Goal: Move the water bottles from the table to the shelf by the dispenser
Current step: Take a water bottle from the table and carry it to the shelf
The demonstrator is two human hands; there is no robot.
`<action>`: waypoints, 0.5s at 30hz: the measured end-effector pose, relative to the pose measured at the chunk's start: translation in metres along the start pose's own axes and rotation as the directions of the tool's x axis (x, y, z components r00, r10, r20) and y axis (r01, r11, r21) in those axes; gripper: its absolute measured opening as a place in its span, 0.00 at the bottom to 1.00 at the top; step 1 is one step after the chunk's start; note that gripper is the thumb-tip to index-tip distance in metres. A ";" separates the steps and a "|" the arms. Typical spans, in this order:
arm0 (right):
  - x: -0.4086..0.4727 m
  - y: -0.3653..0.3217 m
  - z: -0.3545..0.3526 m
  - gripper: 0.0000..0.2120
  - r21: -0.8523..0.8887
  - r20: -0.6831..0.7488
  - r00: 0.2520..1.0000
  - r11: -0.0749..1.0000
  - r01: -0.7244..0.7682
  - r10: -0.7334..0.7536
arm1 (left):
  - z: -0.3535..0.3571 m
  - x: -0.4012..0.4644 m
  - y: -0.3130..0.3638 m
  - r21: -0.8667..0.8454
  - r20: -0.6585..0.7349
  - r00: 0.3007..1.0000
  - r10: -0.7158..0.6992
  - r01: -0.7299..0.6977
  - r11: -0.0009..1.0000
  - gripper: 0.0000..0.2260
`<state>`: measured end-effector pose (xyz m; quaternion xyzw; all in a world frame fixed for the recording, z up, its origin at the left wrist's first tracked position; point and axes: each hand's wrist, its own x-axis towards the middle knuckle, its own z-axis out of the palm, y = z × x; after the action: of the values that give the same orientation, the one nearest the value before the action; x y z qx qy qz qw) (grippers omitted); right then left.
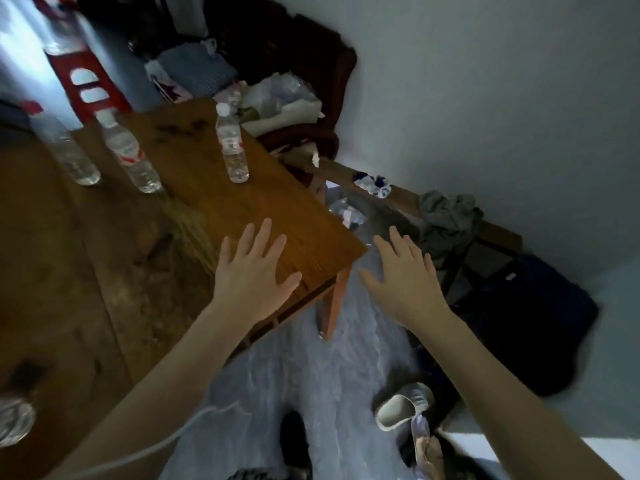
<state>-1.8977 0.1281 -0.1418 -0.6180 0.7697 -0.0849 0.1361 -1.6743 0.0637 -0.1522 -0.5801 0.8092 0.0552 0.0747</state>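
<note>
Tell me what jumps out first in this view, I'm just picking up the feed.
Two bare hands reach forward with fingers spread and hold nothing: the left hand over the near corner of the wooden table, the right hand past its edge, above the floor. Three clear water bottles stand upright further back on the table, the nearest one apart from the other two on the left.

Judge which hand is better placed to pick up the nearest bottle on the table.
Left, probably. The left hand hovers open over the table, nearest the upright bottle. The right hand, also open, is past the table's corner, over the floor.
</note>
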 end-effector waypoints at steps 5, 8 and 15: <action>0.065 -0.020 0.013 0.32 -0.010 0.009 0.999 0.999 0.046 -0.045 | -0.009 0.046 -0.027 -0.045 0.027 0.998 -0.053 0.054 0.998 0.34; 0.102 -0.034 0.027 0.32 -0.021 0.041 0.995 0.995 0.092 -0.092 | -0.010 0.066 -0.051 -0.061 0.026 0.994 -0.107 0.108 0.992 0.34; 0.186 -0.066 0.055 0.34 0.053 0.116 0.963 0.970 0.237 -0.242 | -0.007 0.113 -0.086 -0.110 0.076 0.966 -0.247 0.254 0.961 0.33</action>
<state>-1.8566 -0.0652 -0.1937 -0.7077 0.6778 -0.0777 0.1834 -1.6289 -0.0703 -0.1661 -0.6793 0.7219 0.1111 0.0714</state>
